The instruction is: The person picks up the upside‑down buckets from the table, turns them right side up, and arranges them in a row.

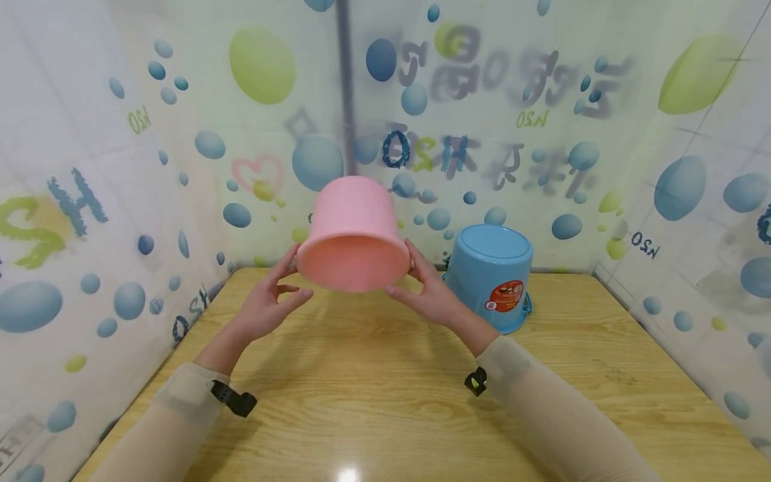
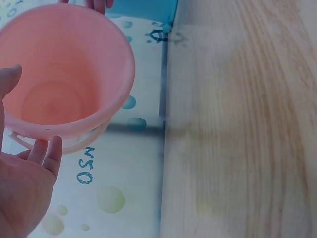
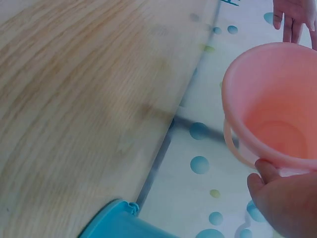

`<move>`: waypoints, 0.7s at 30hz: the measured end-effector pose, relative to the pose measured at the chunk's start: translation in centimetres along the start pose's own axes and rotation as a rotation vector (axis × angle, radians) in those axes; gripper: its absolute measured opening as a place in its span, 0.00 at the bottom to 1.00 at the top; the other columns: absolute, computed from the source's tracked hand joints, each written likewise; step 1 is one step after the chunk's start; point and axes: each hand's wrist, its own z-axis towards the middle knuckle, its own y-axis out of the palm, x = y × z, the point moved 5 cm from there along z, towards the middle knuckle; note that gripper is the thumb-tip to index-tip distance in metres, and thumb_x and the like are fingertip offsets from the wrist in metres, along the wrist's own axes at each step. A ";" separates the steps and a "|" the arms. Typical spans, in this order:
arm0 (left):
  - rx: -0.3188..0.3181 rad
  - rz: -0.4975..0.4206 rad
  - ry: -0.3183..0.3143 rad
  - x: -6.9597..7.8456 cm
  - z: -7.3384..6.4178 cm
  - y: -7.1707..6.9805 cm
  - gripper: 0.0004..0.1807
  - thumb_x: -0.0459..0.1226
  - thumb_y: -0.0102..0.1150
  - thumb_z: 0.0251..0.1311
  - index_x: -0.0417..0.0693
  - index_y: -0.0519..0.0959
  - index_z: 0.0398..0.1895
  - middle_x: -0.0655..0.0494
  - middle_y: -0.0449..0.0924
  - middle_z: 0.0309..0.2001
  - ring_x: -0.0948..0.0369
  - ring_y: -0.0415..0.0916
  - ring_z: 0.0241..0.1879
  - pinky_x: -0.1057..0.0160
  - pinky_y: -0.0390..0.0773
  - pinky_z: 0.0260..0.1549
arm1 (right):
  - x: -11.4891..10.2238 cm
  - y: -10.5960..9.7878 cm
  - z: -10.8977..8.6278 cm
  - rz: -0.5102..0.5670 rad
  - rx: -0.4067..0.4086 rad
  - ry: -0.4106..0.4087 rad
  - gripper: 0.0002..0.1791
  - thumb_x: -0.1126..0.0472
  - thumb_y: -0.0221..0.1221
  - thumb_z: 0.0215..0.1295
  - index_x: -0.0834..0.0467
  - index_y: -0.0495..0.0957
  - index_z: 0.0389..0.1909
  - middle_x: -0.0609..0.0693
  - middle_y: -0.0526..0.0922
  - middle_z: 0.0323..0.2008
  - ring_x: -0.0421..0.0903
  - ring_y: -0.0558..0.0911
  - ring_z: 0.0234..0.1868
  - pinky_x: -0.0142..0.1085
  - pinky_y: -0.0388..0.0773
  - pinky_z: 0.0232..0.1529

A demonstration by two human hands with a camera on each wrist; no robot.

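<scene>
Currently, status at this frame:
pink bucket: held up in the air above the wooden table, tipped so its open mouth faces back toward the person and its base points at the rear wall. Both wrist views look straight into the empty inside. A thin pink handle hangs below the rim in both wrist views.
left hand: on the bucket's left side at the rim. Fingers mostly straight, fingertips against the rim's outer edge, thumb near the rim on the far side. Palm off the bucket. Looks like pressing rather than wrapping.
right hand: mirrors the left one on the bucket's right side. Fingers extended, tips at the rim, thumb touching the rim's edge in the right wrist view. Not curled around anything.
grip: bucket is clamped between the two hands by fingertip pressure from opposite sides.
blue bucket: stands upside down on the table, right of the pink one and near the back edge, untouched. Round red sticker on its side; part of its rim shows low in the right wrist view.
surroundings: curtain printed with blue and green bubbles encloses the table on three sides.
sleeves: beige, a small black clip on each wrist.
</scene>
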 end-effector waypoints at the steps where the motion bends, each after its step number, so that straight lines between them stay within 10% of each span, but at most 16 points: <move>1: 0.005 -0.001 0.006 0.1 0.0 -0.1 0.51 0.37 0.67 0.78 0.72 0.46 0.92 0.53 0.52 0.90 0.42 0.65 0.81 0.71 0.79 0.60 | -0.1 -0.1 0.0 -0.004 0.001 -0.005 0.57 0.54 0.66 0.79 0.41 0.35 0.92 0.50 0.41 0.91 0.60 0.68 0.84 0.71 0.55 0.84; 15: -0.049 0.065 0.032 0.7 0.5 -0.9 0.65 0.36 0.79 0.66 0.74 0.42 0.92 0.44 0.67 0.66 0.52 0.71 0.53 0.64 0.80 0.53 | -0.5 -0.7 0.0 -0.072 -0.059 0.025 0.62 0.52 0.71 0.74 0.38 0.35 0.92 0.58 0.70 0.79 0.56 0.83 0.65 0.44 0.85 0.52; 21: -0.095 0.077 0.060 0.7 0.3 -1.0 0.71 0.35 0.84 0.59 0.70 0.40 0.92 0.44 0.65 0.62 0.53 0.67 0.47 0.65 0.78 0.46 | -0.5 -1.1 0.1 -0.051 -0.122 0.000 0.69 0.58 0.77 0.67 0.35 0.34 0.91 0.58 0.68 0.79 0.55 0.81 0.63 0.43 0.82 0.47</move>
